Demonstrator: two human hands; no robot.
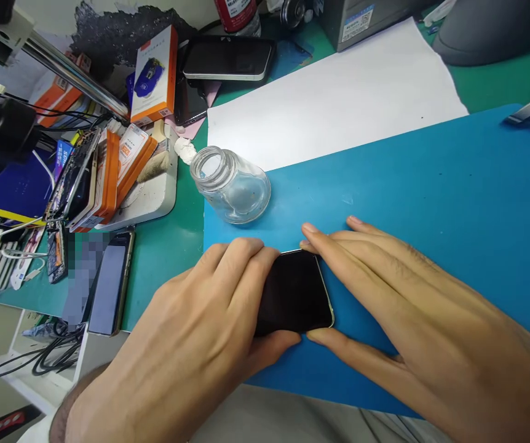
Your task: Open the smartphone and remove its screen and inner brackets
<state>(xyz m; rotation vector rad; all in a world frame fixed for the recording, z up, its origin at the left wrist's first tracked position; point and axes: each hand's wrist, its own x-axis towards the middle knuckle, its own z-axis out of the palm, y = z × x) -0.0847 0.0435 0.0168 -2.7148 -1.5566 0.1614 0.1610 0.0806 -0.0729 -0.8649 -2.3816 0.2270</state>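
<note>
Blue, flat work mat (pixel 385 203) under everything that matters; I follow it remotely through the head camera. On its near part, between the two hands, lies a black-screened phone with a thin, pale rim (pixel 295 292), face up.

Left hand (pixel 200 314): narrowed round the phone's left portion, fingers at the far edge, thumb along the near one, covering that end. Right hand (pixel 407 314): spread rather wide, thumb by the near edge close to the right corner, fingertips by the far edge. How hard it presses, if at all, I cannot tell.

Risks, as I judge them: a loosened left pinch could let the phone twist or slide; uneven thumb pressure could lift one corner. Left knuckles swung forward could knock the open-mouthed, transparent glass jar (pixel 241 191) just beyond them; I see no lid on it.

Count: two hands, one phone between them, one jar, one mat, one large white paper sheet (pixel 339 92) behind. Farther off, one black phone with a silvery edge (pixel 228 58) at the back, one upright white-and-orange carton with a blue picture (pixel 154 74), and one grey-screened phone (pixel 110 283) at the bench's left edge. Orange boxes piled left (pixel 108 178): several, too jumbled for my tally.
</note>
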